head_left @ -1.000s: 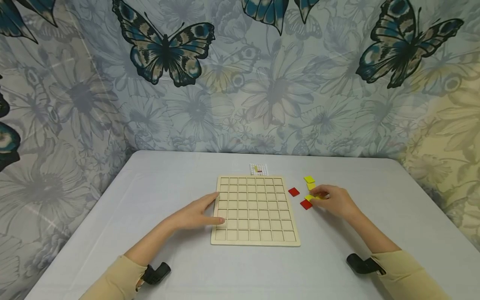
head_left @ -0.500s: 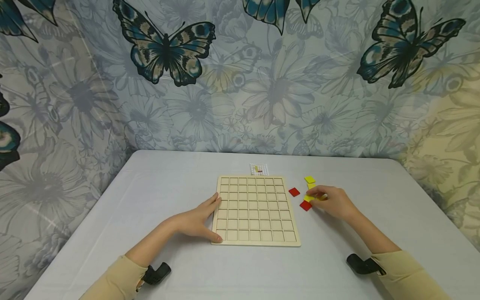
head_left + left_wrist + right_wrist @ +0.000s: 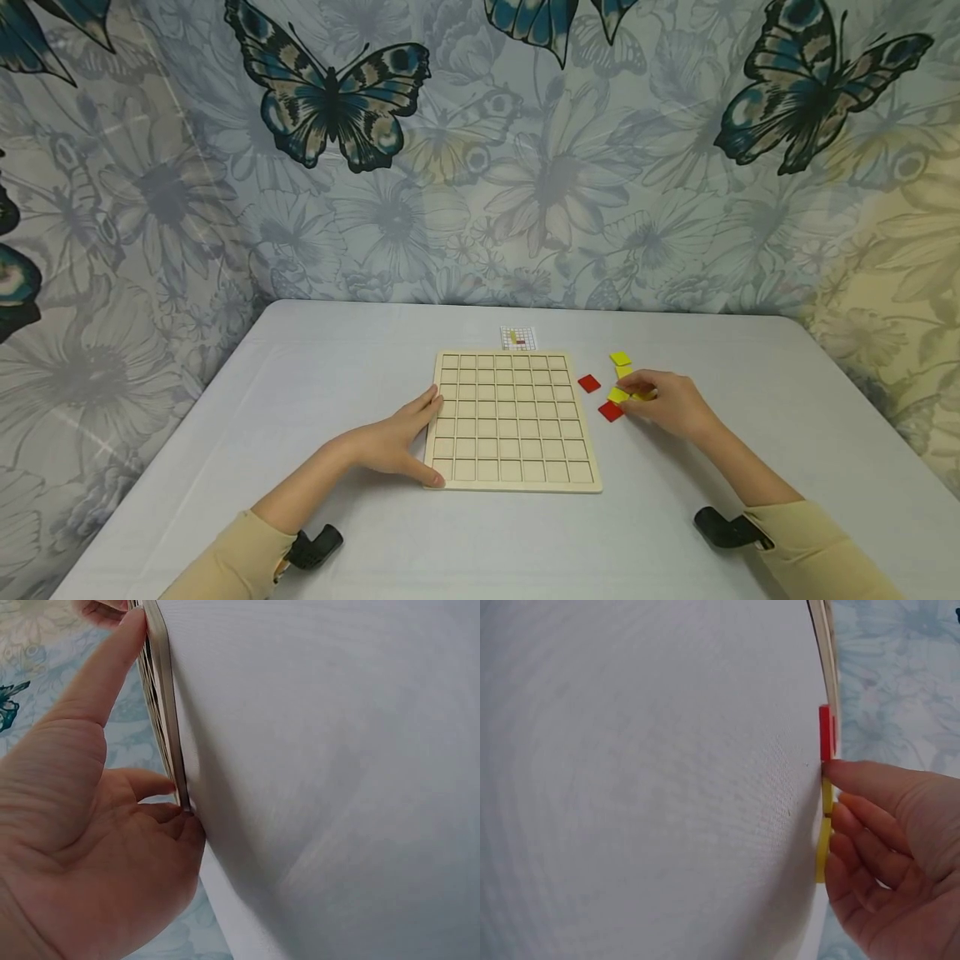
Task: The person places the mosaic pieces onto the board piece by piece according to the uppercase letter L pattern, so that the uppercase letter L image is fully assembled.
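A pale wooden grid board [image 3: 517,417] lies flat on the table. My left hand [image 3: 393,437] rests along its left edge, thumb at the near corner and fingers higher up. In the left wrist view the straight thumb [image 3: 105,675] touches the board's side. To the board's right, my right hand [image 3: 663,404] pinches a yellow square tile [image 3: 618,396] between thumb and fingers, low at the table. A red tile [image 3: 611,412] sits right by that thumb. Another yellow tile [image 3: 823,851] lies under the curled fingers in the right wrist view.
Farther back are two more yellow tiles, one the far yellow tile [image 3: 620,358]. A second red tile [image 3: 588,383] lies beside the board's right edge. Behind the board lies a small printed grid card [image 3: 518,338]. The white table [image 3: 360,350] meets a butterfly-patterned backdrop [image 3: 450,208].
My left thumb has slid from the board's left side down to its near corner, and the fingers now lie along the edge. The red tile by my right thumb has shifted slightly.
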Tool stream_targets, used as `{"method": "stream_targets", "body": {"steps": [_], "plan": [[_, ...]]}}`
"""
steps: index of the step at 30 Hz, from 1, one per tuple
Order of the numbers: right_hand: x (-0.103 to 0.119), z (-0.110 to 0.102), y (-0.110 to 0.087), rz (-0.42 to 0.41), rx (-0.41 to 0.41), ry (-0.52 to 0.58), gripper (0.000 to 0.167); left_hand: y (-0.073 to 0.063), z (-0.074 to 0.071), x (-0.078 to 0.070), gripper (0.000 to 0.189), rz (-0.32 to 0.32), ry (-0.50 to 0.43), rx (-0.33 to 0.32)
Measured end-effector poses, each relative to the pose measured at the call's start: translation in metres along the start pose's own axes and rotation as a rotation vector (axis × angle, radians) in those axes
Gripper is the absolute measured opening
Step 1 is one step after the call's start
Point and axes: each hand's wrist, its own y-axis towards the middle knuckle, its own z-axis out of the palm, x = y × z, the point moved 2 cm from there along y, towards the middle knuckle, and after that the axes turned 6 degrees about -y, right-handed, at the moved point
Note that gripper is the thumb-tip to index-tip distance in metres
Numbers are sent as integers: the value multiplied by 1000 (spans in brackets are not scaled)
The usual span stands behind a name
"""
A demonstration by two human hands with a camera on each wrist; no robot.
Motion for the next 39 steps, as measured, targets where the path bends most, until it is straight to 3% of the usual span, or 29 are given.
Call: {"method": "stream_targets", "body": {"steps": [12, 20, 39], "plan": [[4, -1, 1, -17, -41, 42, 36, 0, 1, 1, 120, -3, 17, 0], [22, 2, 8, -10, -21, 133, 34, 0, 0, 1, 119, -11, 25, 6], [68, 26, 29, -100, 7, 306, 30, 1, 1, -2, 118, -8, 15, 0]]}}
